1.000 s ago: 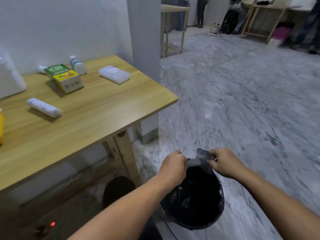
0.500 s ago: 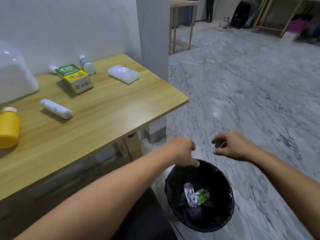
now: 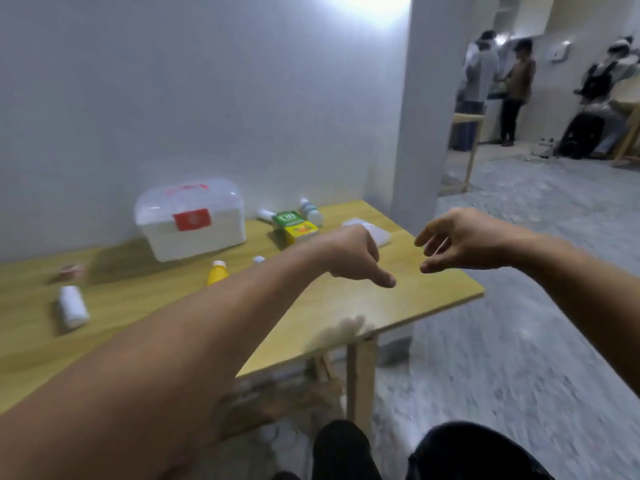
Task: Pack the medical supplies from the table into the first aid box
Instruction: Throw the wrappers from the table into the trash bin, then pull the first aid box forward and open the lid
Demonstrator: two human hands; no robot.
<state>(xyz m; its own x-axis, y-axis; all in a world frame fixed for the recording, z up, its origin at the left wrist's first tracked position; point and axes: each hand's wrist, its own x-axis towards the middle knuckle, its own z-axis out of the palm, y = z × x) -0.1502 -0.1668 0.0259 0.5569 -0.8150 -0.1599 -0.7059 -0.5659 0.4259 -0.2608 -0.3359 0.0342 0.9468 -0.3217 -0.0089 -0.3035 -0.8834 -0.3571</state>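
Observation:
A white first aid box (image 3: 190, 220) with a red label stands closed at the back of the wooden table (image 3: 415, 299), against the wall. Right of it lie a green and yellow carton (image 3: 296, 227), a small white bottle (image 3: 310, 211) and a white packet (image 3: 379, 233). A yellow bottle (image 3: 217, 273) stands in front of the box. A white roll (image 3: 72, 306) lies at the left. My left hand (image 3: 356, 258) hovers over the table's right part, fingers loosely curled, holding nothing. My right hand (image 3: 460, 240) hangs beside it with fingers apart, empty.
A small reddish item (image 3: 71, 271) lies at the far left, blurred. A grey pillar (image 3: 419, 109) rises behind the table's right corner. A black bin's rim (image 3: 478, 452) shows on the floor below. Several people (image 3: 498, 84) stand in the far room beside another table.
My view has swung up from the black bin to the table. Both hands rose from over the bin to above the table's right end, still empty.

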